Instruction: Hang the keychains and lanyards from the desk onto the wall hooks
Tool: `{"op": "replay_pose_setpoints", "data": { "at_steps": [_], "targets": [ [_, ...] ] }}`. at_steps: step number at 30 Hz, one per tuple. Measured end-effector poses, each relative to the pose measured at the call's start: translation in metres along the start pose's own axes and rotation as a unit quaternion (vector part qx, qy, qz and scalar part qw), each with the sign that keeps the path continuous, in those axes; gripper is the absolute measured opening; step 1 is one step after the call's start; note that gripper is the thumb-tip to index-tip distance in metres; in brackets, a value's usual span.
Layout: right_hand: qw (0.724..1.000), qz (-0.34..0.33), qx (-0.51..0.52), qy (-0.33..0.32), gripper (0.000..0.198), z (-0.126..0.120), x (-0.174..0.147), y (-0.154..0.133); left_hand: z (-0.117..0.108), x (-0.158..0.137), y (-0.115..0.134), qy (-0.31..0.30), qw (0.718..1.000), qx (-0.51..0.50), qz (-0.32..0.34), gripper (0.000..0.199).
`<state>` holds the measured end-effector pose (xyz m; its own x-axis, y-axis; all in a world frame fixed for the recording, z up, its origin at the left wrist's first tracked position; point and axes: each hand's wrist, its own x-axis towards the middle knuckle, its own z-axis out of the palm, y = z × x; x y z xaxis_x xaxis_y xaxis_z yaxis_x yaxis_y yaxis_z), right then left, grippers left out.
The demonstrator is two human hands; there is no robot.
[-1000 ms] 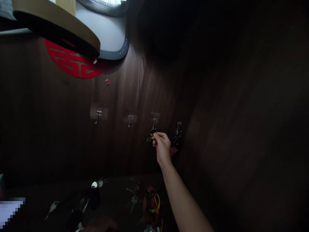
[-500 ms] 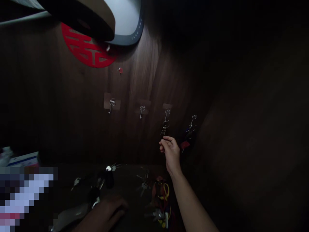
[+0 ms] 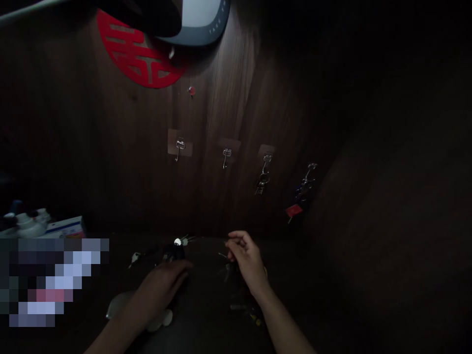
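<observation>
While loose keys [image 3: 227, 270] lie in the frame's lower middle, our right hand [image 3: 246, 256] is just beside them, fingers half curled; we cannot tell whether they grip one. Our left hand [image 3: 162, 282], lower left of centre, is next to a dark fob [image 3: 179, 251], its hold equally unclear to us. Right of centre, a key bunch [image 3: 262, 185] hangs from a hook [image 3: 267, 158]; a red emblem [image 3: 127, 53] shows upper left.

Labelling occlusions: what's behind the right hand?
Dim keys show past the right hand on the picture's left, and a yellow sliver by the wrist. What lies between is covered by the hand; the sliver is too small to identify.
</observation>
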<state>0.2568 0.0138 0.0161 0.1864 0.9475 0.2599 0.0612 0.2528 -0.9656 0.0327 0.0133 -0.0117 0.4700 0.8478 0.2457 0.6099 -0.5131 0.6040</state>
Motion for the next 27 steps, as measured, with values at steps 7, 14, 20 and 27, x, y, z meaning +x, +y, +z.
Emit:
{"op": "replay_pose_setpoints", "data": {
  "at_steps": [7,14,20,27],
  "targets": [
    [0.948,-0.065,-0.218,-0.224,0.018,0.027,-0.030,0.008,-0.016,0.005,-0.010,0.084,0.993,0.025,-0.076,0.027],
    [0.887,-0.125,-0.329,-0.300,0.024,0.040,-0.041,0.024,-0.012,0.005,-0.017,0.083,0.994,0.028,-0.071,0.027],
    [0.884,-0.123,-0.358,-0.275,0.012,0.049,-0.040,0.037,-0.011,0.003,-0.014,0.064,0.997,0.033,-0.039,0.026],
    [0.937,-0.042,-0.260,-0.228,0.008,0.046,-0.039,0.026,-0.005,0.003,-0.016,0.043,0.999,0.023,-0.002,0.025]
  ]
}}
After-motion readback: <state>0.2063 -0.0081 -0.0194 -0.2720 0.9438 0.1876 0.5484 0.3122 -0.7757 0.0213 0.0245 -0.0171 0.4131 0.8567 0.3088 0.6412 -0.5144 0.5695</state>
